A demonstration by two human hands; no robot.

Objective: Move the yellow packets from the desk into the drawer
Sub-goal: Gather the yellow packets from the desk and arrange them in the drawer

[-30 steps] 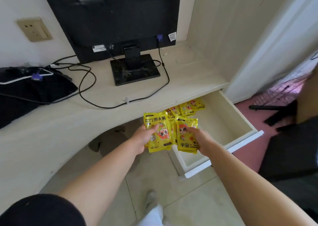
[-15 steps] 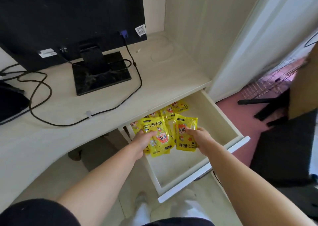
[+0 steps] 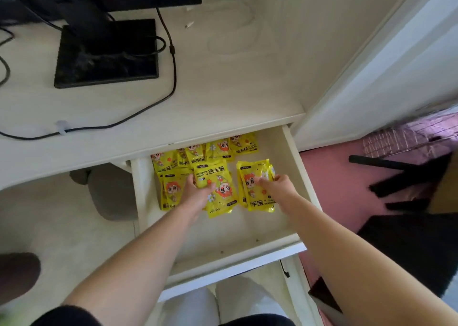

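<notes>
Your left grip (image 3: 198, 190) and right grip (image 3: 275, 184) clamp yellow packets (image 3: 252, 198) down in the drawer (image 3: 235, 234), more just beyond; release remains

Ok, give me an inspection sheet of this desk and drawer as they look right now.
Surface: pale desk, no packets seen on it; drawer pulled open below its edge.
Job's things: yellow packets, all those seen lie in the drawer, a row at the back and more in front.
Clutter: monitor stand on the desk.
Hands: left hand grips front packets; right hand pinches a stack beside them; both are down in the drawer.
Cables: black cable curves across the desk through a clip.
Surroundings: pink floor with a dark object on it; grey object under the desk.
</notes>
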